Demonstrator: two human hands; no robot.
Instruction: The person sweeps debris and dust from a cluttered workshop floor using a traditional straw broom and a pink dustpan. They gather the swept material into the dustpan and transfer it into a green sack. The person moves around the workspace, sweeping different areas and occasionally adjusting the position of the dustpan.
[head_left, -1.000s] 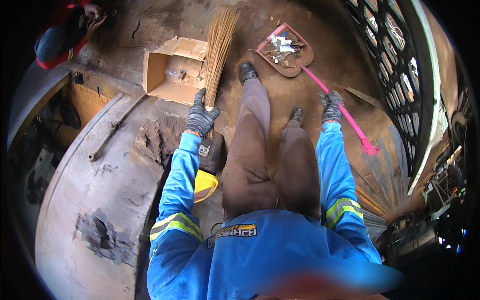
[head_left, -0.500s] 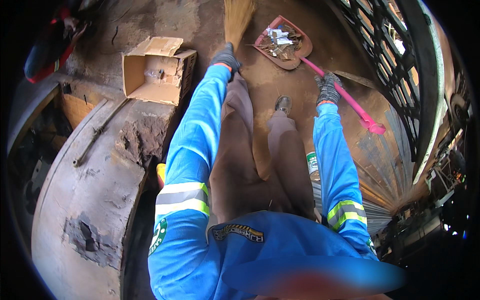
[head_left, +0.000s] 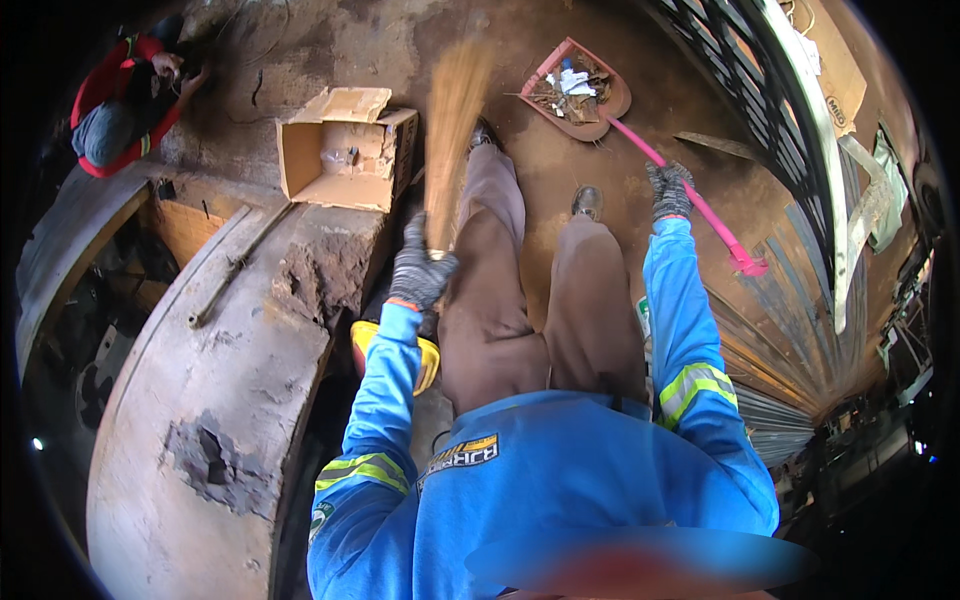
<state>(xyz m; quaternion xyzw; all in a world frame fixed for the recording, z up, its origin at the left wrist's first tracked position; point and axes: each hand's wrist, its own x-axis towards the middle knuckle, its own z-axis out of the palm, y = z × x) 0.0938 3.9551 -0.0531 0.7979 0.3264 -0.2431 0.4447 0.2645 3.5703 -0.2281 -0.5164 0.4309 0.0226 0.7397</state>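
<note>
I stand here and call straight ahead of the worker twelve o'clock. Over at ten, another person (head_left: 103,135) in red and a gray cap bends low. At nine sits a big curved metal sheet (head_left: 215,345), with a ragged hole in it. At eleven, an open brown box (head_left: 345,185) shows a few small bits inside.

Next comes the left hand (head_left: 420,272), in a gray glove, at eleven too. It is wrapped around the bottom end of a straw broom (head_left: 455,150). The broom is long and straight; its tips point just past twelve, and they look blurry.

A pink dustpan (head_left: 619,100) lies at twelve, full of paper and brown scraps (head_left: 575,85). Its mouth faces about ten, and its long pink handle (head_left: 712,218) runs toward half past four.

The gloved right hand (head_left: 668,190), at one, grips that handle partway along. Far right, black bars (head_left: 745,95) lean beside it, with metal strips (head_left: 795,325) fanned out near three.
</note>
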